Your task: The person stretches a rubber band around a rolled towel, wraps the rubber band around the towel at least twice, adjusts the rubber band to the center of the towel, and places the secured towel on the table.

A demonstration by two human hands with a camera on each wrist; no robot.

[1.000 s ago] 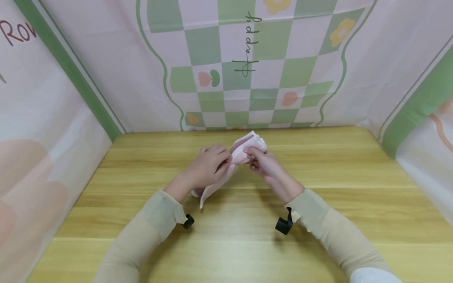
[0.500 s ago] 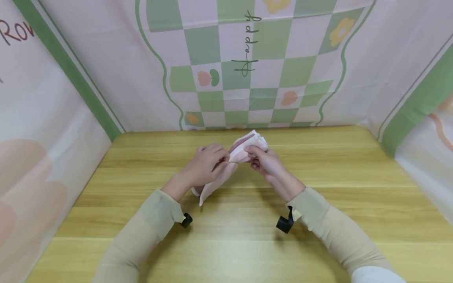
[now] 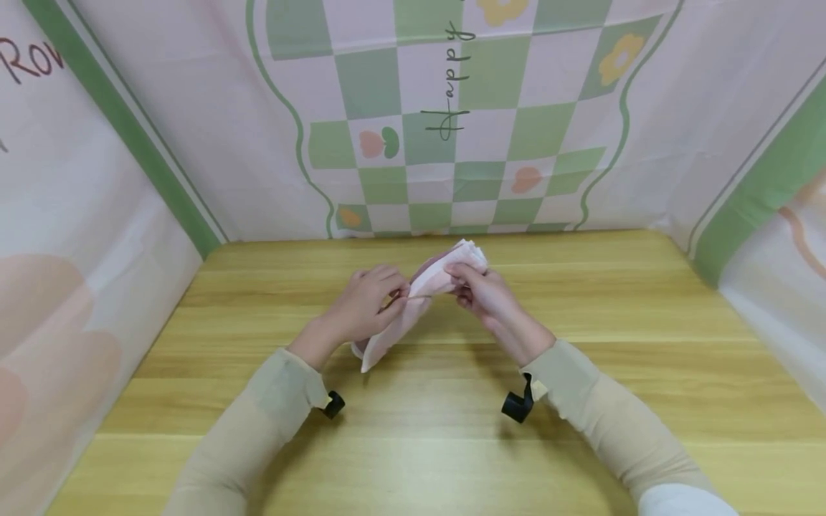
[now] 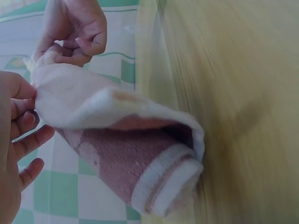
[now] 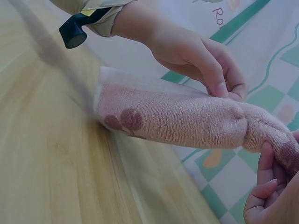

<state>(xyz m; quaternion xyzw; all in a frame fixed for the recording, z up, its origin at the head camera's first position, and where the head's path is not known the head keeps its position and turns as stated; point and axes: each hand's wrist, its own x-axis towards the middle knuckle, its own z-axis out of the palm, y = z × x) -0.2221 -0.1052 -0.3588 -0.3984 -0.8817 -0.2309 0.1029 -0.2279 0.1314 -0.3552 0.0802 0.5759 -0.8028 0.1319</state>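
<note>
A pink towel (image 3: 401, 322) with white edges and darker patches is bunched lengthwise and slants above the table. My right hand (image 3: 485, 295) grips its gathered upper end between thumb and curled fingers. Beside the towel's middle, my left hand (image 3: 368, 304) pinches with thumb and forefinger at a thin tan band (image 3: 421, 295) that crosses the towel. Its other fingers are spread loosely in the left wrist view. A tight crease narrows the towel (image 5: 177, 119) between the hands in the right wrist view. The rolled lower end (image 4: 173, 186) hangs free.
The wooden table (image 3: 413, 444) lies under both arms. A white and green checked cloth (image 3: 490, 129) hangs behind it, with more printed cloth at the sides. Small black cameras (image 3: 516, 407) sit at the wrists.
My left hand has drawn a little to the left, away from the right hand, showing more of the towel between them. The right hand stays almost still and keeps its grip.
</note>
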